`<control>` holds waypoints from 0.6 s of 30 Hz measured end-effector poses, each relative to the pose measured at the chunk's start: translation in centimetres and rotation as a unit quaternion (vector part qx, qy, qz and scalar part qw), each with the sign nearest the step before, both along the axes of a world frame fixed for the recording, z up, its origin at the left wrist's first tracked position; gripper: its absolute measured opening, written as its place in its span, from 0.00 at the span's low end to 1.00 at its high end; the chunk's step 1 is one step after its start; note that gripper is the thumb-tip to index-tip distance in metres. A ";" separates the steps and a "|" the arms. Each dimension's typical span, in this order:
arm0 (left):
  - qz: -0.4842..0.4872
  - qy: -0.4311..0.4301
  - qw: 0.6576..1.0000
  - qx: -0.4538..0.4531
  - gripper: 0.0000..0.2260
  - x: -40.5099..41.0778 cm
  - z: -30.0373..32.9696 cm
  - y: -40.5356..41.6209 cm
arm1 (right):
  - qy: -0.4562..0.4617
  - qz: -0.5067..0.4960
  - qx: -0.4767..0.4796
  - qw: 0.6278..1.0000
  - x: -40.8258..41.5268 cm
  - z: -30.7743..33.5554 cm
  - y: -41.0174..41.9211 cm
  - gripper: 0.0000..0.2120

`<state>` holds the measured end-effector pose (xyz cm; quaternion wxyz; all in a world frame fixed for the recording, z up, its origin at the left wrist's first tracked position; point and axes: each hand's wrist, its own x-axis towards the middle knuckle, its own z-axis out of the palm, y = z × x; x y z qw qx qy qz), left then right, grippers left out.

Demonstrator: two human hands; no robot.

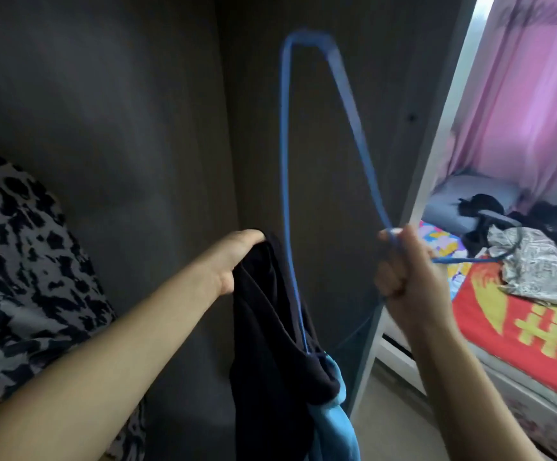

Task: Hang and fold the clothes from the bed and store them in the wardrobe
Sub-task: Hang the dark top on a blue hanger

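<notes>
I stand in front of the open wardrobe (137,111), whose dark inner walls fill the left and middle. My right hand (400,264) grips the neck of a blue plastic hanger (285,154), turned on end so one arm points up and its hook sticks out to the right. A dark navy garment (270,344) with a light blue part (337,414) hangs on the hanger's lower arm. My left hand (237,257) holds the top edge of that dark garment. On the bed (519,327) at the right lie a grey patterned garment (536,271) and black clothes (483,204).
A black-and-white patterned garment (21,261) hangs inside the wardrobe at the left. The wardrobe's white side panel (436,181) stands between me and the bed. Pink curtains (536,94) hang behind the bed, which carries a red and yellow cover.
</notes>
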<state>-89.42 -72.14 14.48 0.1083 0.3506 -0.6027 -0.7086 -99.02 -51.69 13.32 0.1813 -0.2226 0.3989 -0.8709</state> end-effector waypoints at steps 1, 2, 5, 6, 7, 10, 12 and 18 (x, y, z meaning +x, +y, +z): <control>0.002 -0.001 1.000 0.004 0.19 0.0 0.0 -0.1 | 0.000 -0.011 -0.035 0.999 -0.3 1.2 0.7 0.16; 0.006 -0.002 1.000 0.007 0.19 0.0 0.0 -0.1 | 0.001 -0.023 -0.073 0.997 -0.5 2.4 1.5 0.15; 0.014 -0.010 1.000 0.014 0.14 -0.5 -0.4 0.3 | -0.008 -0.024 -0.168 0.985 -0.4 4.2 2.2 0.15; 0.017 -0.010 1.000 0.019 0.14 -0.7 -0.5 0.6 | -0.013 -0.021 -0.179 0.983 0.0 4.1 1.7 0.15; 0.019 -0.009 0.999 0.025 0.14 -1.0 -0.5 0.8 | -0.016 -0.025 -0.173 0.984 0.5 3.6 0.9 0.16; 0.020 -0.004 0.999 0.045 0.13 -1.7 -0.4 1.3 | -0.020 -0.055 -0.091 0.994 1.7 0.3 -2.0 0.16; 0.033 0.003 0.999 0.043 0.12 -1.8 0.0 1.0 | -0.012 -0.060 -0.015 0.998 2.1 -2.8 -3.2 0.14; 0.100 0.028 0.994 0.024 0.12 0.0 0.4 -3.1 | 0.131 0.076 0.275 0.949 0.4 -5.8 -0.6 0.14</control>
